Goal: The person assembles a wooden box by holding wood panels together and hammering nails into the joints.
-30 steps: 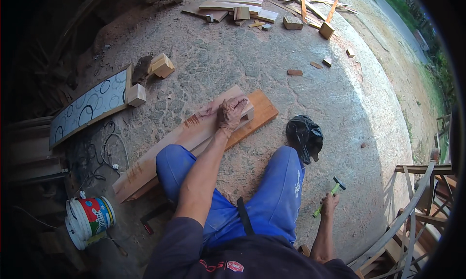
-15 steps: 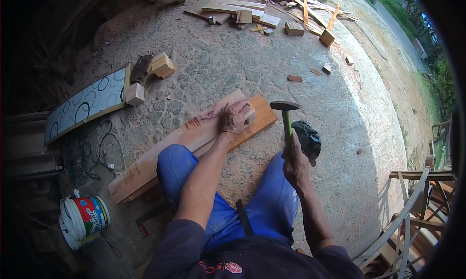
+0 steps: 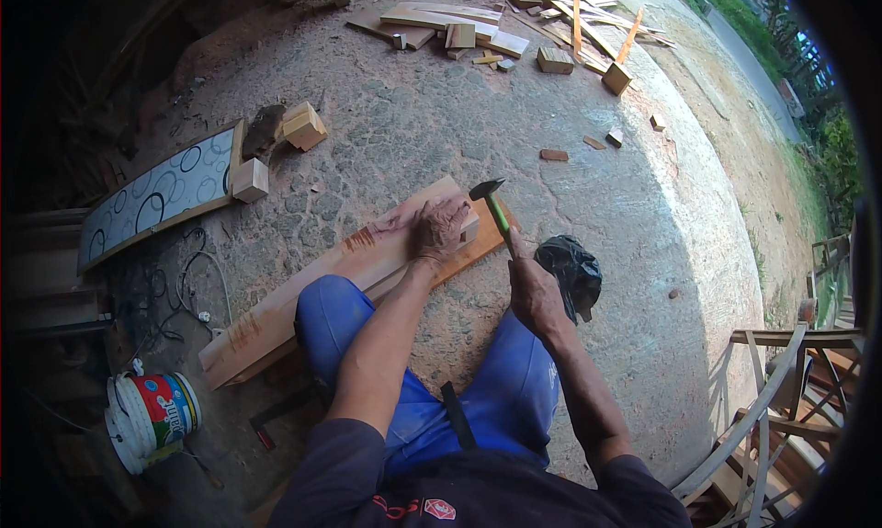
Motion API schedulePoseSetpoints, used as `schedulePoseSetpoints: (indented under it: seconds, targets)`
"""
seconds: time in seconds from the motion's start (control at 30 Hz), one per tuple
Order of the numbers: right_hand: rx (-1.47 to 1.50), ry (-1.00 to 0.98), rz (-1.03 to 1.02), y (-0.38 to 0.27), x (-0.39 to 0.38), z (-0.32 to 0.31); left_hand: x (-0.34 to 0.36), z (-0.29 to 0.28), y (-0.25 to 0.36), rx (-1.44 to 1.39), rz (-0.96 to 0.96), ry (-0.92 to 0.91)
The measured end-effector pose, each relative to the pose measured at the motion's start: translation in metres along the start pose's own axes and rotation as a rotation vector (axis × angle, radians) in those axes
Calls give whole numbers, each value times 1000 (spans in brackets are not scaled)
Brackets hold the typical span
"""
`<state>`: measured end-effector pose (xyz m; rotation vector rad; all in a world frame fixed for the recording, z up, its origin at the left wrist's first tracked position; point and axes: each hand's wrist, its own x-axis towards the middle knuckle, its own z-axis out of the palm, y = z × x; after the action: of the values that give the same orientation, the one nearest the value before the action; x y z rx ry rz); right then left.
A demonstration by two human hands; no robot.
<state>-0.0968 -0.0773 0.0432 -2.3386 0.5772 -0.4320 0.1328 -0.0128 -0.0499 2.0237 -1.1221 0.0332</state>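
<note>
My left hand (image 3: 439, 229) rests at the upper end of a pale plank (image 3: 322, 280), fingers curled together; whatever they pinch is too small to make out. Beneath that end lies an orange-brown board (image 3: 482, 255), with a narrow pale length of wood between. My right hand (image 3: 537, 298) grips a green-handled hammer (image 3: 496, 206), its dark head raised just right of my left fingertips. A crumpled black plastic bag (image 3: 574, 271) lies behind my right wrist.
Wood offcuts (image 3: 487, 32) are piled at the back. A patterned framed panel (image 3: 156, 193), wooden blocks (image 3: 303, 125), tangled cables (image 3: 184, 284) and a white paint bucket (image 3: 138, 422) lie left. Curved slats and timber (image 3: 781, 408) stand at the right. My blue-clad knees flank my forearms.
My right hand has brought the hammer up from low on the right and inward toward my left fingertips. My left hand stays on the plank's end.
</note>
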Motion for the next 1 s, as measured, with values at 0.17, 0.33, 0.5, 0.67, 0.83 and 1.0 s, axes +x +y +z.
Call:
schedulePoseSetpoints:
  seconds: [0.17,0.33,0.5,0.67,0.83,1.0]
  targets:
    - [-65,3,-25,-7,5,-2,0,0,4,-59,-12,10]
    - [-136,-73,-44,-2,14,-3,-2,2,0,-63,5,50]
    - [-31,324,-305,-36,9,-18,-3,3,-4,-67,5,62]
    - [-215,-201,125,7,15,-5,-10,15,-6,-48,4,15]
    - [-44,189,-194,-45,11,-34,-3,2,-7,-96,1,48]
    - [-161,15,-67,-13,9,-13,0,7,-2,-102,-13,3]
